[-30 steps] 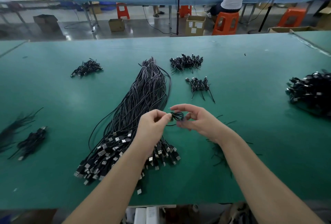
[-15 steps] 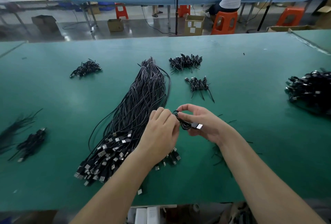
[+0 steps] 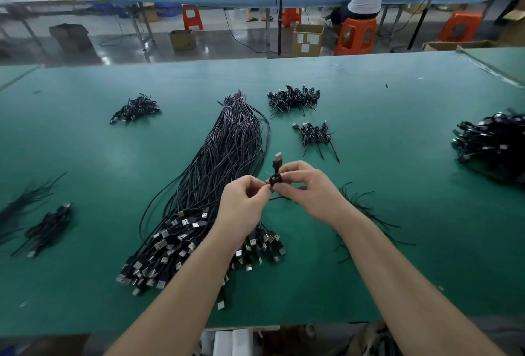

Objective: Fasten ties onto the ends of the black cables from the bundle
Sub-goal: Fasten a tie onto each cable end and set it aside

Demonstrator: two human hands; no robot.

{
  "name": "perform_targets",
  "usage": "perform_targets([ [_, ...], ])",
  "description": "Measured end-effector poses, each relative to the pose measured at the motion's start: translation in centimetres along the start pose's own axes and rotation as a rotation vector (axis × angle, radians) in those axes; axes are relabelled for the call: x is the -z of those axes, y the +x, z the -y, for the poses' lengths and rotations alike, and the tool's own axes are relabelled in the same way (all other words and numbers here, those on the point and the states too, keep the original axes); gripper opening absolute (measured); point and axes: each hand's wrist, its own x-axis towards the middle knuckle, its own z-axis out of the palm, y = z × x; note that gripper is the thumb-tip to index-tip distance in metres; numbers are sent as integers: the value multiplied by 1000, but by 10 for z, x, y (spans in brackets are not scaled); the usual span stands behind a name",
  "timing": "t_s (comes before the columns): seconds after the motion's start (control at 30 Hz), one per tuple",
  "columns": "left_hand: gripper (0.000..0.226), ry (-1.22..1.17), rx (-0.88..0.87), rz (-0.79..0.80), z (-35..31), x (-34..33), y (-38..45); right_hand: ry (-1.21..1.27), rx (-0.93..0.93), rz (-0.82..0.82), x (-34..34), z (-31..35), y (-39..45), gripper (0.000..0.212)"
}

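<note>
1. Loose ties lie on the counter just beside the right wrist.
2. Left hand, a narrow grip, pinches the tie end at the coiled cable.
3. Right hand holds that coil; its plug points up and away.
4. The bundle lies beneath, running away from the person.

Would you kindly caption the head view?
Both hands tie a coiled black cable above the bundle.
</note>
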Motion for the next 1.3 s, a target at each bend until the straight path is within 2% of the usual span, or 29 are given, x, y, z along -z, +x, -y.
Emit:
perform_targets([
  [0.07, 16, 61, -108, -28, 1, -2, -2, 48, -58, 11, 0, 2, 0, 18],
  [0.23, 17, 414, -630, -76, 3, -3, -6, 326, -237, 97, 2, 3, -1, 41],
  [0.33, 16, 501, -726, -80, 7, -4, -3, 410, -280, 118, 1, -1, 0, 49],
  [0.5, 17, 313, -479, -53, 11, -5, -1, 445, -241, 77, -1, -10, 0, 47],
  [0.67, 16, 172, -248, -44, 18, -7, 6, 433, -208, 14, -5, -13, 1, 27],
  [0.77, 12, 162, -205, -35, 25, -8, 11, 413, -217, -29, -9, -16, 3, 21],
  [0.87, 4, 173, -161, 56, 30, -10, 17, 445, -250, -68, -13, -21, 6, 20],
  [0.97, 14, 219, -119, 141, 35, -12, 24, 465, -268, -87, -18, -29, 9, 18],
  [1.07, 12, 324, -92, 129, 39, -16, 32, 446, -304, -119, -23, -42, 14, 21],
  [1.13, 10, 389, -75, 80, 43, -19, 40, 232, -291, -195, -27, -55, 19, 29],
  [1.2, 12, 419, -46, 7, 48, -23, 50, -180, -248, -267, -31, -71, 23, 36],
  [1.3, 14, 443, -20, -56, 53, -33, 70, -779, -241, -223, -37, -96, 24, 43],
])
